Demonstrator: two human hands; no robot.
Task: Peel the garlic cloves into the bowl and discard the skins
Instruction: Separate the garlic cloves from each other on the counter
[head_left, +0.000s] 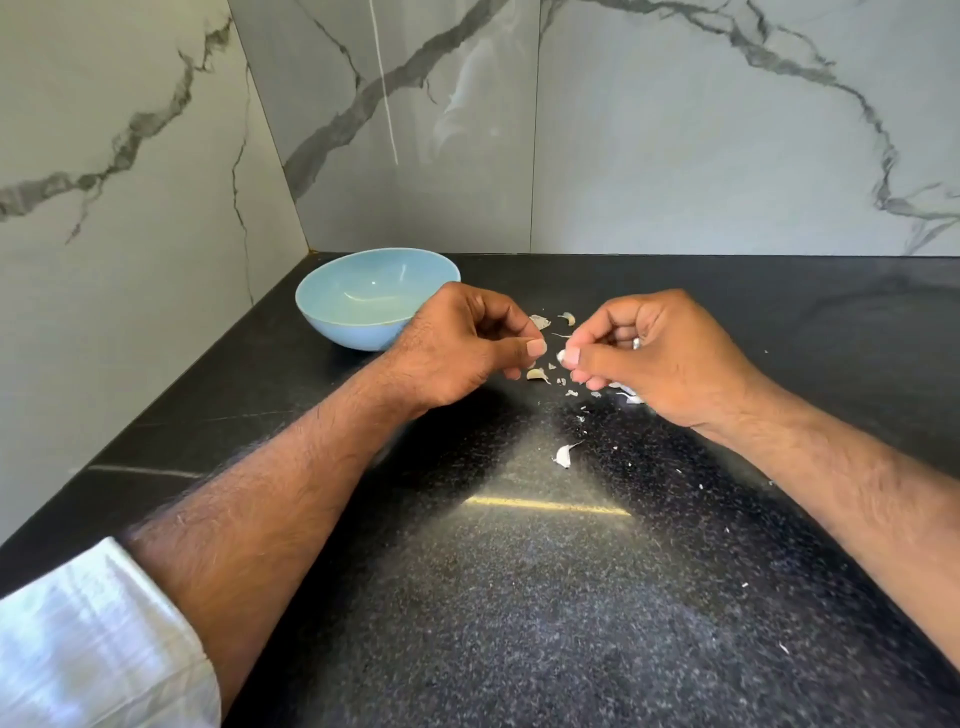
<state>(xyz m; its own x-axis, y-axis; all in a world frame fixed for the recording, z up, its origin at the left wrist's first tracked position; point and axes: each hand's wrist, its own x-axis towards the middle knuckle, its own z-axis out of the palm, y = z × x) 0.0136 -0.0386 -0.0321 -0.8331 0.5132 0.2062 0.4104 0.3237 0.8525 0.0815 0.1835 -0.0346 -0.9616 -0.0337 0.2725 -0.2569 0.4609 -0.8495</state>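
My right hand (660, 358) pinches a small white garlic clove (561, 356) between thumb and fingers, just above the black counter. My left hand (462, 353) hovers a short way to the left of it with curled fingers; I see nothing between them. A light blue bowl (332, 322) stands behind my left hand near the corner, and it looks empty. Loose cloves lie on the counter: one (538, 374) between my hands, one (563, 454) nearer to me, one (569, 318) farther back. Skin scraps (540, 321) are scattered around them.
The black speckled counter (519, 597) runs toward me, with small white skin flakes (631, 397) under and right of my right hand. Marble walls (675, 156) close the back and the left side, meeting in a corner behind the bowl.
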